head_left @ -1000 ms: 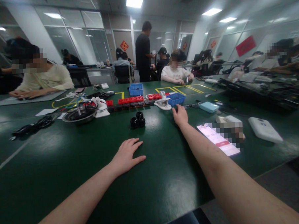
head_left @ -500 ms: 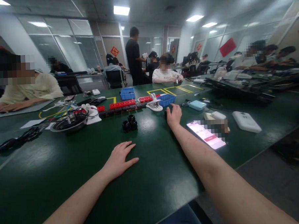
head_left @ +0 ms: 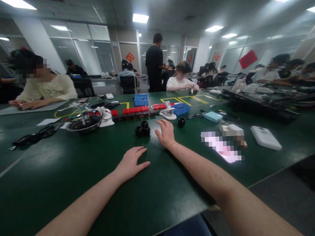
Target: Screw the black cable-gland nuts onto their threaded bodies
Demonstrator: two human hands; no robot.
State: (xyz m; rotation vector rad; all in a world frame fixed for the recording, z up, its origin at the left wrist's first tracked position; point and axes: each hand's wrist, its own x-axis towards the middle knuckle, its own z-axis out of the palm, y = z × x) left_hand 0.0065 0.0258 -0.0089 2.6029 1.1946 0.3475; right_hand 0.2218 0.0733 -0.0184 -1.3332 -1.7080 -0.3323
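My left hand (head_left: 130, 163) lies on the green table (head_left: 72, 201) with its thumb and fingers apart and nothing in it. Just beyond it is a small cluster of round, glossy black pieces (head_left: 142, 129), too dark to name. Right of that cluster, my right hand (head_left: 166, 133) is open and low over the table, fingers pointing away and to the left, holding nothing. A single black piece (head_left: 181, 122) of the same look sits by itself to the right of that hand, apart from it.
Beyond the hands are red strips (head_left: 135, 110), a white clip-like stand (head_left: 168, 111) and two blue bins, one nearer (head_left: 181, 109). A metal bowl (head_left: 83, 124) with cables stands left. Rightward lie a phone (head_left: 221, 150), a light-blue case (head_left: 213, 116) and a white box (head_left: 266, 137). Other people sit around.
My right hand has let go of the single black piece and moved left towards the cluster. The left hand stays about where it was. The camera view has shifted slightly.
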